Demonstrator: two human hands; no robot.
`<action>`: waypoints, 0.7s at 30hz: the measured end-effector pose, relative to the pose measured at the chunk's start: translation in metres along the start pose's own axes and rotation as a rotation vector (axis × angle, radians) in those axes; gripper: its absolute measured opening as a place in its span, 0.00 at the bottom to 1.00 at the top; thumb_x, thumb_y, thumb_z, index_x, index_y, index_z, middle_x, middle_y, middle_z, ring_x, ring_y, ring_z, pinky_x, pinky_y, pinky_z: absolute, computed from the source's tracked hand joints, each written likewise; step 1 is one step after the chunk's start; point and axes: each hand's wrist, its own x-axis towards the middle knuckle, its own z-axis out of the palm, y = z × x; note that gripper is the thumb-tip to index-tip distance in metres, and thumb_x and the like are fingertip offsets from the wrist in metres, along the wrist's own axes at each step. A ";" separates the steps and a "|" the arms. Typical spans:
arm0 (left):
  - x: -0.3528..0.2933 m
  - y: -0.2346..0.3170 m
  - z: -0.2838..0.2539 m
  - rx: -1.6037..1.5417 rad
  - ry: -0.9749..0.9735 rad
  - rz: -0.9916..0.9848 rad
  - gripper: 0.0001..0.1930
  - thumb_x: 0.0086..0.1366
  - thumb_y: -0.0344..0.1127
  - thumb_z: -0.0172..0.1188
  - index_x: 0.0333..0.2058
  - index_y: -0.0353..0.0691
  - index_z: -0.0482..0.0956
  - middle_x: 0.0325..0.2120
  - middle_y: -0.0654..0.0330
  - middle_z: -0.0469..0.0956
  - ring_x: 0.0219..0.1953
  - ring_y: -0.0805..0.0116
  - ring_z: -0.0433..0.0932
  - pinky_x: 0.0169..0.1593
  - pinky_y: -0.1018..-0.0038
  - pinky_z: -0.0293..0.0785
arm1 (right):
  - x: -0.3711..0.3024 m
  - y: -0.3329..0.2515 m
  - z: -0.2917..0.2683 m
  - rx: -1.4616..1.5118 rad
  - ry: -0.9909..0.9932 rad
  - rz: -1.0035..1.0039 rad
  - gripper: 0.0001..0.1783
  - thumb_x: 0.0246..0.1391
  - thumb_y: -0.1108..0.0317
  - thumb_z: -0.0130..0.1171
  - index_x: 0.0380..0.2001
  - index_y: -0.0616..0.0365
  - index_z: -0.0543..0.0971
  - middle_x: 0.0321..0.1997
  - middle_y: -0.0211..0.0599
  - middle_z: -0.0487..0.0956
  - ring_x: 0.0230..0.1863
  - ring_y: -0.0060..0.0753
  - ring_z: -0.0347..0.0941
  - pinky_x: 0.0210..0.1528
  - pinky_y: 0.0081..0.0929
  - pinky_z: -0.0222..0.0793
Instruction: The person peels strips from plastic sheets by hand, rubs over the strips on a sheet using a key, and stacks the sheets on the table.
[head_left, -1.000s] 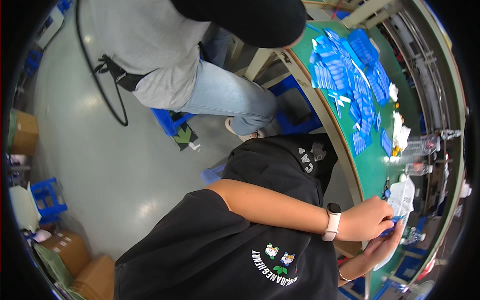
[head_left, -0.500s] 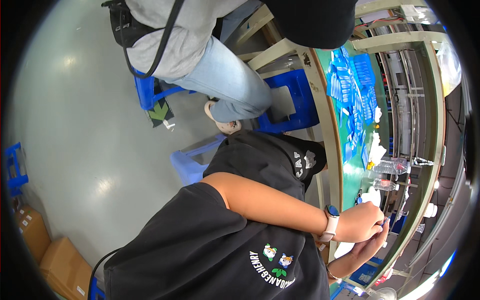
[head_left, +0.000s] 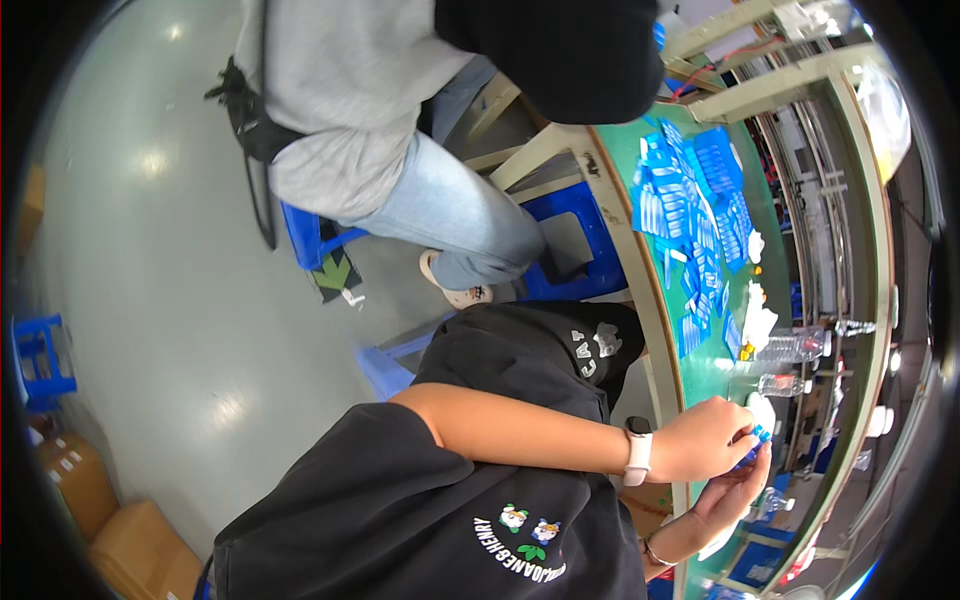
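Over the edge of the green-topped table (head_left: 625,140), my two hands meet at a small blue piece (head_left: 760,434). My left hand (head_left: 703,440), with a white-strapped watch at its wrist, has its fingers bent and pinched against that piece. From below, my right hand (head_left: 730,495) reaches up with its thumb and fingertips closed at the same spot. The piece is mostly covered by fingers, so its exact kind cannot be made out. A white crumpled thing (head_left: 760,408) lies just beyond my left knuckles.
Farther along the table lies a heap of blue plastic pieces (head_left: 690,210). White crumpled tissue (head_left: 758,322) and clear plastic bottles (head_left: 795,346) stand along its back. A co-worker in a grey top (head_left: 350,90) sits beside me on a blue stool (head_left: 605,240). Cardboard boxes (head_left: 145,550) stand behind.
The whole view has shifted a little. My left hand has turned slightly, and more of the blue piece shows between my fingers. The co-worker's head appears farther left.
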 end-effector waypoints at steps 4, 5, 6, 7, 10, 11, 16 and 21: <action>0.016 -0.001 -0.005 0.054 -0.032 -0.111 0.10 0.60 0.31 0.57 0.25 0.27 0.76 0.20 0.46 0.77 0.21 0.56 0.76 0.28 0.67 0.71 | 0.012 0.011 0.004 0.062 0.073 -0.026 0.08 0.61 0.68 0.54 0.38 0.62 0.76 0.38 0.37 0.79 0.40 0.28 0.76 0.45 0.24 0.73; 0.020 -0.005 -0.002 0.021 -0.003 -0.110 0.11 0.61 0.32 0.58 0.25 0.27 0.76 0.20 0.48 0.77 0.21 0.60 0.77 0.28 0.69 0.72 | 0.017 0.014 0.007 0.059 0.083 -0.055 0.07 0.60 0.68 0.55 0.37 0.61 0.76 0.37 0.36 0.79 0.39 0.27 0.75 0.44 0.24 0.72; 0.025 -0.010 0.001 -0.003 0.022 -0.118 0.12 0.61 0.34 0.59 0.26 0.29 0.76 0.20 0.50 0.77 0.21 0.65 0.77 0.27 0.72 0.72 | 0.022 0.017 0.008 0.052 0.096 -0.080 0.07 0.60 0.69 0.55 0.37 0.61 0.76 0.36 0.35 0.78 0.38 0.26 0.75 0.43 0.23 0.72; 0.029 -0.014 0.004 0.010 -0.006 -0.140 0.12 0.61 0.34 0.59 0.26 0.29 0.76 0.20 0.50 0.77 0.21 0.65 0.77 0.27 0.72 0.72 | 0.027 0.019 0.006 0.068 0.129 -0.071 0.07 0.60 0.69 0.55 0.37 0.61 0.76 0.36 0.35 0.78 0.38 0.26 0.75 0.43 0.23 0.72; 0.042 -0.025 0.011 0.115 -0.044 -0.205 0.13 0.62 0.34 0.61 0.25 0.30 0.75 0.20 0.52 0.76 0.21 0.67 0.74 0.25 0.74 0.70 | 0.040 0.027 -0.002 0.055 0.107 -0.048 0.06 0.60 0.69 0.55 0.33 0.61 0.76 0.33 0.32 0.77 0.34 0.21 0.72 0.40 0.20 0.69; 0.045 -0.030 0.014 0.122 -0.068 -0.236 0.13 0.62 0.34 0.61 0.25 0.30 0.75 0.20 0.52 0.76 0.21 0.67 0.74 0.25 0.74 0.70 | 0.042 0.028 -0.005 0.064 0.142 -0.031 0.06 0.60 0.69 0.55 0.33 0.61 0.76 0.33 0.32 0.77 0.34 0.21 0.72 0.40 0.20 0.69; 0.069 -0.051 0.027 0.204 -0.150 -0.377 0.12 0.62 0.33 0.62 0.25 0.29 0.75 0.19 0.55 0.75 0.22 0.69 0.75 0.26 0.74 0.72 | 0.062 0.039 -0.031 0.050 0.131 0.048 0.08 0.60 0.68 0.55 0.30 0.62 0.75 0.30 0.31 0.76 0.32 0.20 0.72 0.39 0.20 0.68; 0.094 -0.074 0.043 0.196 -0.191 -0.383 0.11 0.61 0.33 0.62 0.26 0.29 0.75 0.20 0.54 0.76 0.22 0.67 0.75 0.28 0.73 0.75 | 0.079 0.044 -0.057 0.029 0.239 0.094 0.08 0.61 0.69 0.54 0.29 0.62 0.74 0.32 0.34 0.76 0.31 0.21 0.70 0.38 0.18 0.66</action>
